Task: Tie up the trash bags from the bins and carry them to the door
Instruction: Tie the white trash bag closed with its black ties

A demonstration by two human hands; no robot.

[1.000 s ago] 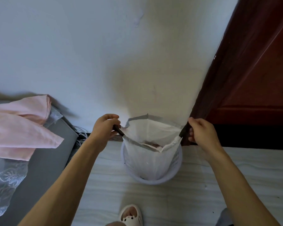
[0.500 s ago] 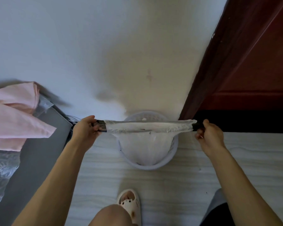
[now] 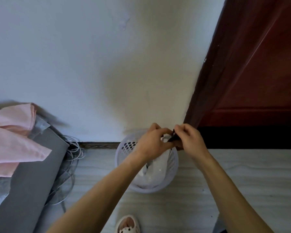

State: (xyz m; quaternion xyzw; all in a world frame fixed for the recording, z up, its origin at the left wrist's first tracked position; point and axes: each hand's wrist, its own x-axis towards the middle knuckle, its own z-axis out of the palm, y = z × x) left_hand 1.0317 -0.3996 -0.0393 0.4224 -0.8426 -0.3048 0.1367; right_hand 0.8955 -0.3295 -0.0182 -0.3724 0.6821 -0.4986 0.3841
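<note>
A white trash bag [image 3: 155, 172] sits inside a round white perforated bin [image 3: 127, 146] on the floor by the wall. Its top is gathered and its dark drawstring ends [image 3: 173, 137] meet above the bin. My left hand [image 3: 152, 142] pinches the gathered bag top and string from the left. My right hand [image 3: 189, 140] pinches the dark string ends from the right. The two hands nearly touch over the bin's far rim. The bag's mouth is hidden behind my fingers.
A dark red door [image 3: 252, 68] and its frame stand right of the bin. A grey bed [image 3: 23, 182] with pink cloth [image 3: 12, 140] and loose cables [image 3: 71, 158] lies at left. My slippered foot [image 3: 128, 224] is on the pale wood-look floor [image 3: 242, 174].
My hands, earlier wide apart stretching the bag's drawstring taut, have come together above the bin. The bag's top has bunched up between them.
</note>
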